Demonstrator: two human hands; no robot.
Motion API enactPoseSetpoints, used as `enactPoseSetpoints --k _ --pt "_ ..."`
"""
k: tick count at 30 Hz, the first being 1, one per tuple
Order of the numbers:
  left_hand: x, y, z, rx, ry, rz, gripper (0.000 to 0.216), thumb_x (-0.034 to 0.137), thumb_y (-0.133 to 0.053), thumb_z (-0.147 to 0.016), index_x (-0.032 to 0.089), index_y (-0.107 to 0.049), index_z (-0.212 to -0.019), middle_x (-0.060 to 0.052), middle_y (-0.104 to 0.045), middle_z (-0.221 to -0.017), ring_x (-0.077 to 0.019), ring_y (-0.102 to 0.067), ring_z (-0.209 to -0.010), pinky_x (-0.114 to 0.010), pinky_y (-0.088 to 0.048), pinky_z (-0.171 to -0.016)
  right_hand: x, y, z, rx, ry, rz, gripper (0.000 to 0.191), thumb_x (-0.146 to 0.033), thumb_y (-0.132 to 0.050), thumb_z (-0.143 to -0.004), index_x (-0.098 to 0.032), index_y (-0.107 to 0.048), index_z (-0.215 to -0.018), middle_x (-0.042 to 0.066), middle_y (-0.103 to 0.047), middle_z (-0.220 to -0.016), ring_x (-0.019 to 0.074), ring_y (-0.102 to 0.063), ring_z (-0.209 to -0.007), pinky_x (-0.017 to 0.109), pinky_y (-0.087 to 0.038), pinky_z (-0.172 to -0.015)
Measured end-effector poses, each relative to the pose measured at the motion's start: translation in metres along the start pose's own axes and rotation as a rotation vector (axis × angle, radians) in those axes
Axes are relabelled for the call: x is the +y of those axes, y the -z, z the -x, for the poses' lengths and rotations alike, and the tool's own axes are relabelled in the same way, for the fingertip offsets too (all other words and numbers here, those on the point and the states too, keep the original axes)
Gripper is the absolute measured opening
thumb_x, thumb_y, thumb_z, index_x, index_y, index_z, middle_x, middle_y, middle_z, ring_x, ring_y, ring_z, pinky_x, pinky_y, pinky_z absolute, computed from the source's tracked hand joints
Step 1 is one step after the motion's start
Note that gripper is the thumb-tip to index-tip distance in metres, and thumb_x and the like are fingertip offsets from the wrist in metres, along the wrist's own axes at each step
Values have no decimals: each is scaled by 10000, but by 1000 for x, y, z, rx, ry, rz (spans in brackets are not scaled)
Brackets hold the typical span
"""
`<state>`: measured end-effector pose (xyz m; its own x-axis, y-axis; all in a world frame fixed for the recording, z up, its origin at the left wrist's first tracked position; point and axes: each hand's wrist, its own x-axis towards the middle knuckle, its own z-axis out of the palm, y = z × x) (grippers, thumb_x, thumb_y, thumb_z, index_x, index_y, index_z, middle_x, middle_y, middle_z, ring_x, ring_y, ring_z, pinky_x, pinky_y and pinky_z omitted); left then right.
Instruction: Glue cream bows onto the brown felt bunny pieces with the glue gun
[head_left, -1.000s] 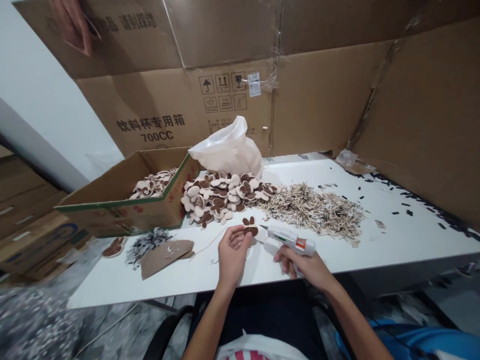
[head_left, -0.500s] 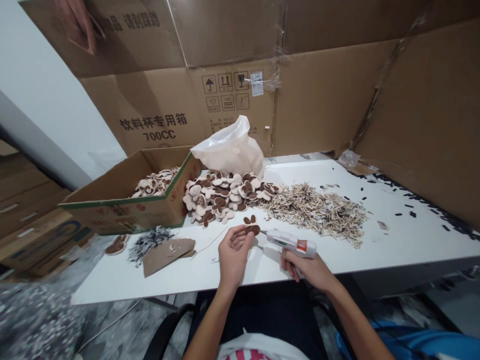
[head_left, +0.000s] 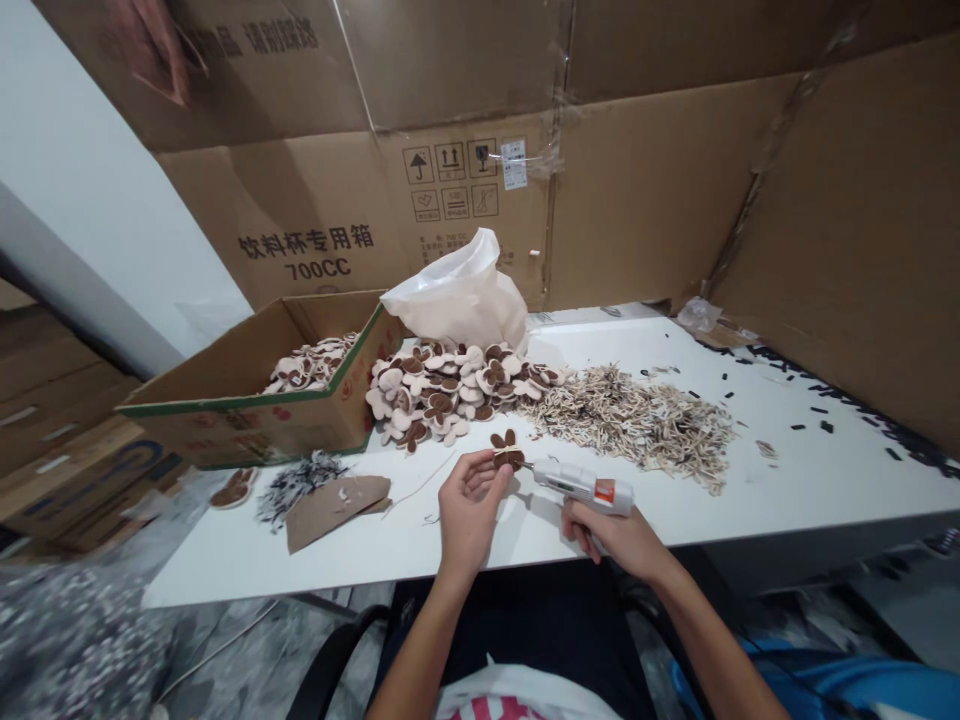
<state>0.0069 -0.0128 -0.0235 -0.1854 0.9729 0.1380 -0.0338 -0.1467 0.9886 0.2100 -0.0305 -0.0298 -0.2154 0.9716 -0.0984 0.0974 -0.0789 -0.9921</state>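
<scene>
Between the thumb and fingers of my left hand point(head_left: 471, 505) is a small brown bunny-shaped felt piece point(head_left: 508, 449), its ears pointing up and a pale cord lying across it. My right hand point(head_left: 604, 530) is wrapped round a white hot glue gun point(head_left: 574, 484) with an orange patch. The gun's metal nozzle points left and is at the right edge of the bunny piece; whether it touches I cannot tell. Just behind my hands lies a heap of pink and brown bunny-shaped pieces point(head_left: 450, 390). To its right spreads a pile of short cream cords point(head_left: 637, 420).
An open cardboard box point(head_left: 240, 425) with more pieces stands at left. Behind the heap sits a white plastic bag point(head_left: 461, 295). Cardboard scraps point(head_left: 337, 510) and a dark fibre tuft point(head_left: 300, 485) lie front left. Small black bits point(head_left: 821, 410) are strewn right. Tall cardboard walls point(head_left: 637, 200) enclose the back.
My left hand and the bunny piece have shifted very slightly to the right, closer to the nozzle. The glue gun and my right hand have hardly moved.
</scene>
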Motion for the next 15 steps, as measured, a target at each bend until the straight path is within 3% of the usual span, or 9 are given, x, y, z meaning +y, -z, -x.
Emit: enactPoseSetpoints --k 15 --pt "-1 0 -1 17 5 14 371 372 -828 -788 155 -683 -1052 -104 -772 -981 -219 -742 -943 -326 -597 -870 -3 -1 -1 10 -34 40 252 -297 -555 -769 -194 -644 -558 -32 -564 -429 111 -508 -365 221 -374 -408"
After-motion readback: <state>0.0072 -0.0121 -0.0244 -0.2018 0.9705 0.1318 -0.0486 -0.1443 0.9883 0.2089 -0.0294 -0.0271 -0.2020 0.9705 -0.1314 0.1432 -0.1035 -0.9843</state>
